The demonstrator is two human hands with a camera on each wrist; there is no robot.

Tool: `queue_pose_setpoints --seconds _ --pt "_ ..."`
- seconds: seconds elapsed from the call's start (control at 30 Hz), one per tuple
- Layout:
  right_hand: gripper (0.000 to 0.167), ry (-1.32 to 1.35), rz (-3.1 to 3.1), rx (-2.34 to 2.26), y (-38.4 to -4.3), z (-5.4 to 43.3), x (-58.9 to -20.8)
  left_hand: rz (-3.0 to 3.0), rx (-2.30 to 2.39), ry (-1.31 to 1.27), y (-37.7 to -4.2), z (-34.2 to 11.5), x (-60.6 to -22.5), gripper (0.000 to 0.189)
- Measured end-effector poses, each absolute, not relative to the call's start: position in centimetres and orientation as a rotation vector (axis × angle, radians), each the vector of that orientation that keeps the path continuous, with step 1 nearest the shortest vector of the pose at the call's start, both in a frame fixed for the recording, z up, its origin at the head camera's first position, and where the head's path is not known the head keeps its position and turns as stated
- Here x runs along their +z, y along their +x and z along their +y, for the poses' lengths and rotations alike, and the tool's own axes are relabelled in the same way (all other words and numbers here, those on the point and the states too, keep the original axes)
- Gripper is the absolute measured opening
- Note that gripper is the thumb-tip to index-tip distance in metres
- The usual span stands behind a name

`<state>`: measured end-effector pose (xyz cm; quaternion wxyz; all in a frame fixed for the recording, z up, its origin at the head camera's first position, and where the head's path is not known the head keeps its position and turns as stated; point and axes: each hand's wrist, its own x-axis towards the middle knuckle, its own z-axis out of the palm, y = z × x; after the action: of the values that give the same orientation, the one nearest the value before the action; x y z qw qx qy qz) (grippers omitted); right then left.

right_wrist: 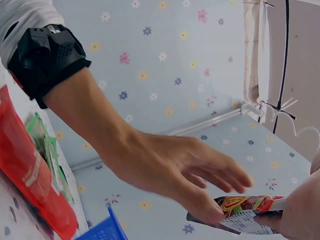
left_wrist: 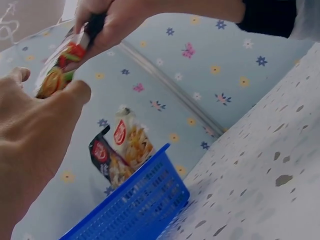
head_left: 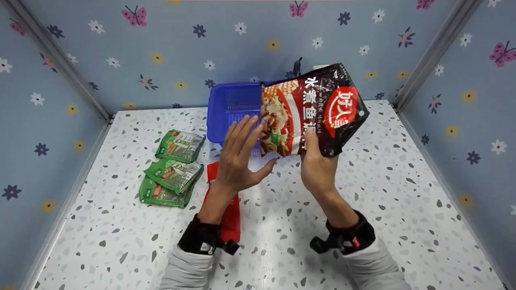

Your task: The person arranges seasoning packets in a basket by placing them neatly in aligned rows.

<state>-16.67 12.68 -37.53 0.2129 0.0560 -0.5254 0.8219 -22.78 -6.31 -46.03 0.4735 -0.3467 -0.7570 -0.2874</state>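
Note:
My right hand (head_left: pixel 320 171) grips a black and dark-red seasoning packet (head_left: pixel 296 117) by its lower edge, thumb across the front, and holds it tilted above a blue basket (head_left: pixel 219 94). The packet's front carries a picture of a dish and a red logo. My left hand (head_left: pixel 238 165) is spread beside the packet's left edge, fingers extended. In the right wrist view, the left thumb is close to the packet's end; whether it touches I cannot tell. The left wrist view shows a black packet (left_wrist: pixel 101 152) and a pale packet (left_wrist: pixel 131 137) standing in the basket.
Several green packets (head_left: pixel 181 146) lie on the speckled table (head_left: pixel 282 241), left of the basket, some overlapping. A red packet (head_left: pixel 231 221) lies partly beneath my left forearm. Flower-patterned walls (head_left: pixel 181 48) border the table at the back and both sides.

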Motion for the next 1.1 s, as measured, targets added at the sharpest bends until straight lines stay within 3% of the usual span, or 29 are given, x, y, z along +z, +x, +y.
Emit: queue_pose_setpoints --seconds 0.4,0.93,1.1 --pt "0.065 0.114 -1.432 2.153 -18.3 15.8 -36.5 -2.052 -0.916 -0.613 -25.2 -9.3 -47.8 0.044" --pt "0.060 0.089 -1.485 2.147 -18.4 16.2 -36.5 -2.453 -0.721 -0.565 -27.3 -11.0 -51.3 0.049" --pt "0.060 0.088 -1.473 2.147 -18.6 16.1 -36.5 -2.437 -0.624 -0.568 -27.6 -11.0 -51.8 0.039"
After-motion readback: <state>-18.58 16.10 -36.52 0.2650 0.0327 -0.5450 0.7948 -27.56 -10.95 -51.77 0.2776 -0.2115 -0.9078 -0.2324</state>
